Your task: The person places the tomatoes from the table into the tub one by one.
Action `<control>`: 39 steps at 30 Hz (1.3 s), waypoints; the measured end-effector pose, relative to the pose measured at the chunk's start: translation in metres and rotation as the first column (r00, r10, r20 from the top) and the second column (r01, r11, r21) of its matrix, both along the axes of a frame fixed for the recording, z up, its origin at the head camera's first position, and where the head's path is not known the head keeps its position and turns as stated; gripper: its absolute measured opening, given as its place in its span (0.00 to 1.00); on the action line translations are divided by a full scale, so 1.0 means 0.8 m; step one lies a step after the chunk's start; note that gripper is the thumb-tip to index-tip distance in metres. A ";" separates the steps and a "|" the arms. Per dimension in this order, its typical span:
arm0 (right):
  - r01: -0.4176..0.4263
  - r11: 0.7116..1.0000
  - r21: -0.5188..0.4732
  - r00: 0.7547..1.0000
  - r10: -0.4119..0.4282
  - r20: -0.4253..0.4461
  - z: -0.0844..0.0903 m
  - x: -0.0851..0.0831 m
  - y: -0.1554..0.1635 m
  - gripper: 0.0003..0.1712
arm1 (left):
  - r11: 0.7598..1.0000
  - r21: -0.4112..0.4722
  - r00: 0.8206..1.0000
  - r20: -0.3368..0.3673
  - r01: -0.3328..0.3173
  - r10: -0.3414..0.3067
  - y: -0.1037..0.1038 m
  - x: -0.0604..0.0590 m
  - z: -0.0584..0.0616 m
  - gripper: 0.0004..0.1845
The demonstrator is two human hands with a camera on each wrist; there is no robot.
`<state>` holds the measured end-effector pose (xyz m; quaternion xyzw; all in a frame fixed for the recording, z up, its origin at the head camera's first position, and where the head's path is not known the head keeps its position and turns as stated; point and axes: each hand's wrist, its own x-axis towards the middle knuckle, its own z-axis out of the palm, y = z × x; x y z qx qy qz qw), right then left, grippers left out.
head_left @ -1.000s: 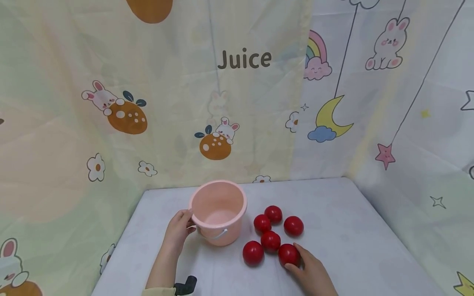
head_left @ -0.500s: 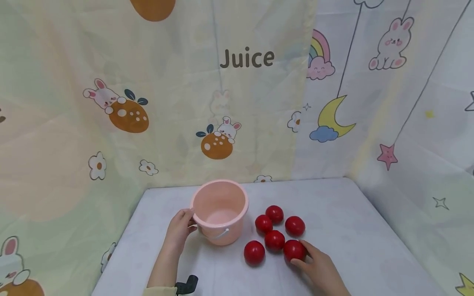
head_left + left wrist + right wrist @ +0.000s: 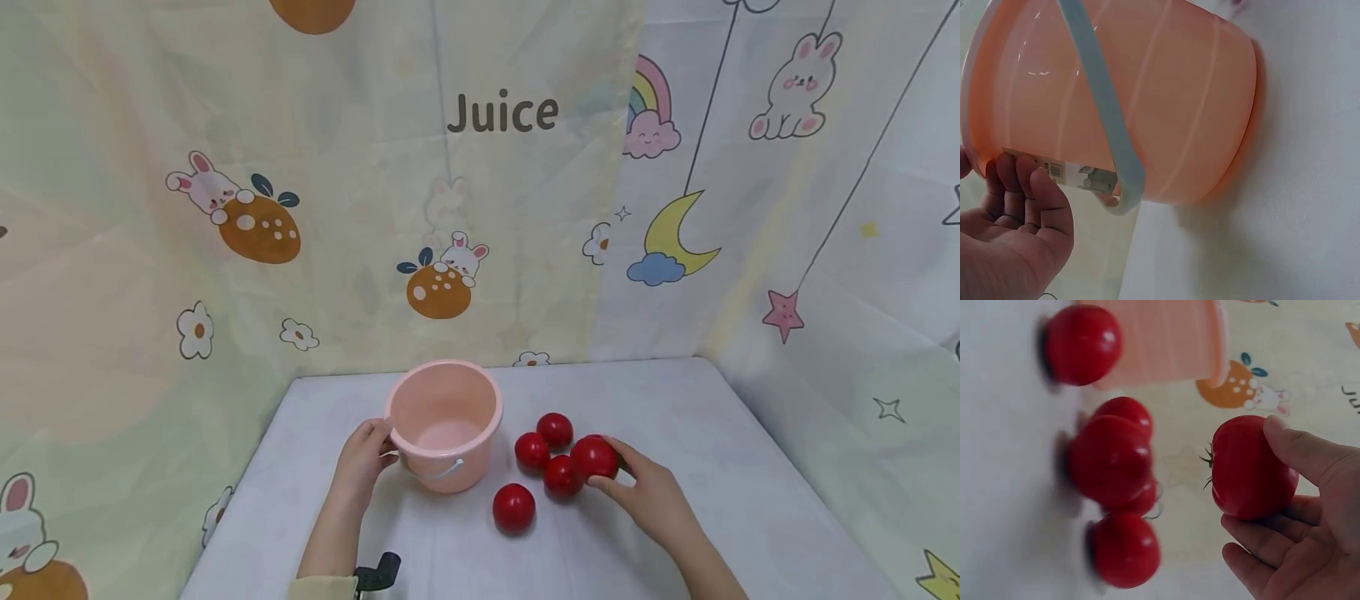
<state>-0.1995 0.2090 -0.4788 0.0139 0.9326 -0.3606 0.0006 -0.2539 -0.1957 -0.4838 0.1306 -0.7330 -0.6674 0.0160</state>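
Observation:
My left hand pinches the left rim of a pink bucket standing upright on the table. In the left wrist view, its fingers curl under the rim, beside a sticker and the pale blue handle. With thumb and fingers on either side, my right hand holds a red tomato. That tomato hangs above the table, its green stem facing downward. Several more tomatoes lie right of the bucket, the nearest one a little apart. In the head view, the held tomato hides one behind it.
The white table carries the bucket and the tomatoes. A printed cloth with rabbits and flowers hangs behind and along both sides. A black wrist strap mount sits on my left forearm.
My right hand has first drawn the front-right tomato slightly rightward, then raised it off the table. My left hand stays on the bucket's rim, and the bucket has not moved.

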 end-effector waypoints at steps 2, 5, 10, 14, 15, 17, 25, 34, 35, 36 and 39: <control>-0.017 0.999 -0.029 1.000 0.017 -0.016 0.015 -0.008 -0.001 0.50 | 1.000 -0.002 1.000 0.001 0.000 0.000 0.000 0.001 0.000 0.23; -0.055 0.997 -0.062 0.998 0.052 -0.046 0.041 -0.019 -0.004 0.49 | 1.000 0.000 1.000 0.010 -0.005 0.005 0.001 0.000 0.001 0.23; -0.111 0.990 -0.082 0.989 0.102 -0.110 0.080 -0.037 -0.016 0.47 | 1.000 -0.006 1.000 0.016 -0.010 0.010 0.000 -0.002 0.001 0.24; -0.137 0.988 -0.075 0.985 0.128 -0.115 0.099 -0.053 -0.034 0.47 | 1.000 -0.010 1.000 0.014 -0.014 0.014 -0.003 -0.004 0.002 0.24; -0.144 0.987 -0.077 0.985 0.135 -0.109 0.103 -0.057 -0.039 0.47 | 1.000 -0.009 1.000 0.012 -0.014 0.015 -0.003 -0.004 0.002 0.24; -0.160 0.984 -0.084 0.983 0.151 -0.102 0.108 -0.065 -0.049 0.47 | 1.000 -0.001 1.000 0.007 -0.012 0.012 -0.003 -0.004 0.002 0.24; -0.258 0.959 -0.121 0.964 0.246 -0.101 0.126 -0.099 -0.086 0.47 | 1.000 0.025 1.000 -0.003 -0.006 0.007 -0.003 -0.003 -0.001 0.23; -0.442 0.880 -0.172 0.895 0.446 -0.017 0.141 -0.158 -0.126 0.40 | 1.000 0.013 1.000 -0.006 -0.002 0.002 -0.006 -0.007 -0.002 0.22; -0.465 0.868 -0.175 0.882 0.471 -0.007 0.143 -0.163 -0.130 0.39 | 1.000 0.013 1.000 -0.007 -0.001 0.001 -0.006 -0.007 -0.002 0.21; -0.486 0.856 -0.175 0.869 0.494 0.003 0.144 -0.169 -0.134 0.38 | 1.000 0.010 1.000 -0.012 0.002 -0.002 -0.006 -0.007 -0.001 0.22; -0.542 0.825 -0.160 0.831 0.554 0.042 0.149 -0.184 -0.150 0.35 | 1.000 0.014 1.000 -0.013 0.001 -0.001 -0.007 -0.005 0.000 0.22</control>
